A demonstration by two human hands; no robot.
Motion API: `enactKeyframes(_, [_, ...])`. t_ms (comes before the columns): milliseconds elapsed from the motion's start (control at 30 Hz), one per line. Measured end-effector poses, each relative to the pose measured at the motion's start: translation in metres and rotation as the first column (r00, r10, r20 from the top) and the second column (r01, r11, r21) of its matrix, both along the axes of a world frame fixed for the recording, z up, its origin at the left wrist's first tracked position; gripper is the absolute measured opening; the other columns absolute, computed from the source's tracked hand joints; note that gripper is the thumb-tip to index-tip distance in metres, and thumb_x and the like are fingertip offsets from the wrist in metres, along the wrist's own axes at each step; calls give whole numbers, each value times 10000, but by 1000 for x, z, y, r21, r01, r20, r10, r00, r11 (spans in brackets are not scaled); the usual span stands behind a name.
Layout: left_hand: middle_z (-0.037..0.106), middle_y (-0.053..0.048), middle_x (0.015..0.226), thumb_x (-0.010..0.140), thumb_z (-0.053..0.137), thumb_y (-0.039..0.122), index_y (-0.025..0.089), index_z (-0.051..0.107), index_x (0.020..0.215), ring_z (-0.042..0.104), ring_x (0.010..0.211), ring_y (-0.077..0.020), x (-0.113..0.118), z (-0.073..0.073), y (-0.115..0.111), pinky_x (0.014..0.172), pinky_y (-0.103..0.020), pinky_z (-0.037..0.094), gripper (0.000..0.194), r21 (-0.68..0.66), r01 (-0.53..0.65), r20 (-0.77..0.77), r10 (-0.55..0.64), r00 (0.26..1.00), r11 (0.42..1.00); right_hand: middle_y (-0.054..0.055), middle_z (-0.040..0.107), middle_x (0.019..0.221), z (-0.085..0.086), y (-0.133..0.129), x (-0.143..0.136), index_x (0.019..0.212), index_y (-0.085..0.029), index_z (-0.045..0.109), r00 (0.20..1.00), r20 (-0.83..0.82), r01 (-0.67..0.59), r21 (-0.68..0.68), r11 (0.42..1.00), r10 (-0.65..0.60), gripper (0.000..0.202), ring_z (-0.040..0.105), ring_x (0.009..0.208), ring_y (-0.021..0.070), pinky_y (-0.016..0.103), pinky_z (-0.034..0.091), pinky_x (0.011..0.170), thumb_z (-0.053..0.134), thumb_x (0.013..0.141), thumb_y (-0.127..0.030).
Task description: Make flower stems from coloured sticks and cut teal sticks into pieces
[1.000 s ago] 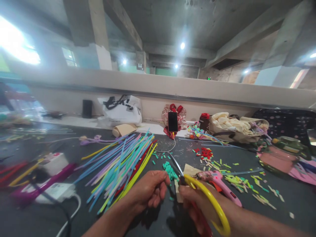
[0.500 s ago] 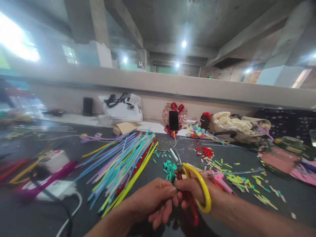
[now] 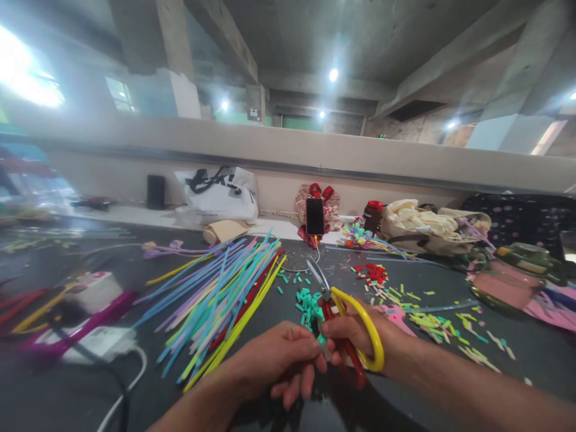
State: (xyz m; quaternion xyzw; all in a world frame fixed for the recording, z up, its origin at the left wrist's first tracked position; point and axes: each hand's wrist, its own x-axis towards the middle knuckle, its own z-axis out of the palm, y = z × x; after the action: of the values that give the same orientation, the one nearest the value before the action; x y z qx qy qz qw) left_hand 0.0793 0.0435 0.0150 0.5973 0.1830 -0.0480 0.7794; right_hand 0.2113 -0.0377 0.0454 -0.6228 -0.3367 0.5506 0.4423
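Observation:
My right hand (image 3: 348, 336) has a pair of scissors (image 3: 360, 318) hooked on it, with one yellow and one red handle; the blades point away from me and stand slightly apart. Close beside it, my left hand (image 3: 292, 354) is closed in a pinch, its lower fingers curled loosely. At its fingertips shows a small teal piece (image 3: 321, 339), partly covered by the fingers. Just beyond the hands lies a heap of short teal cut pieces (image 3: 308, 306). To the left is a fanned bundle of long fuzzy craft stems (image 3: 225, 300) in blue, purple, green, red and yellow.
Red cut pieces (image 3: 375, 274) and yellow-green cut pieces (image 3: 432, 327) lie to the right, near a pink glue gun (image 3: 398, 317). A phone (image 3: 315, 217) stands at the back on a cable. A pink-filled jar (image 3: 508, 282) is far right; a white power strip (image 3: 90, 343) is left.
The hands have drawn slightly apart, and a teal piece now shows at the left fingertips. The scissors have shifted slightly, their blades a bit wider apart. The view has shifted slightly.

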Motion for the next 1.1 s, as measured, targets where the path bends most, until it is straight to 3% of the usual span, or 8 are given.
enactKeyframes(100, [552,22,403,726,444,275,115,573,638,418,248,-38,1,-2,1,244,-130,197,224,-1,-73,23,73,997,997,-58,500,430,-1,3,1,737,-149,442,999,15,50,39,998,-51,147,479,348,71,152,372,346,524,637,-217])
enactKeyframes(167, [542,28,390,721,438,273,121,557,628,411,242,-38,2,-2,3,241,-125,184,214,-1,-176,42,176,984,984,-51,510,460,-2,0,2,740,-152,452,999,-3,48,38,998,-48,190,487,355,74,172,403,356,510,692,-326])
enactKeyframes(300, [519,41,372,707,418,271,134,533,616,390,229,-35,3,2,8,238,-119,172,201,10,-390,46,390,920,921,-22,517,503,-8,-20,3,700,-144,484,1000,-31,-11,-155,988,6,450,504,362,86,203,429,366,389,721,-584])
enactKeyframes(433, [503,50,361,705,392,269,143,521,614,371,221,-29,4,6,7,246,-115,174,202,9,-481,36,480,876,877,-10,527,537,-10,-43,-4,718,-150,480,994,58,-76,-172,982,87,472,490,372,62,141,329,337,385,717,-613])
enactKeyframes(600, [495,52,350,707,388,289,146,516,604,367,217,-28,5,3,7,250,-116,168,218,10,-495,19,495,869,869,-16,531,598,-2,-46,-10,850,-189,445,965,159,-203,-58,977,210,384,486,393,62,150,307,356,417,741,-556])
enactKeyframes(800, [497,53,346,682,378,259,150,505,590,371,214,-39,6,1,10,249,-127,184,191,55,-496,-2,497,868,867,-23,524,603,6,-42,-12,797,-193,476,954,195,-213,-85,973,226,365,478,400,50,140,293,361,409,749,-549])
enactKeyframes(1000, [488,48,331,662,358,237,153,491,543,369,200,-43,5,-2,10,242,-131,168,198,98,-460,9,462,887,882,-34,488,526,5,-40,-13,704,-154,509,959,116,-243,-137,960,259,448,406,344,23,119,283,337,374,749,-578])
enactKeyframes(1100, [481,45,323,646,346,219,155,482,520,369,195,-47,7,-5,11,236,-133,176,196,146,-435,-16,442,897,889,-39,434,420,2,-35,-16,634,-156,497,967,140,-180,-225,958,215,458,352,305,33,129,256,307,344,762,-568])
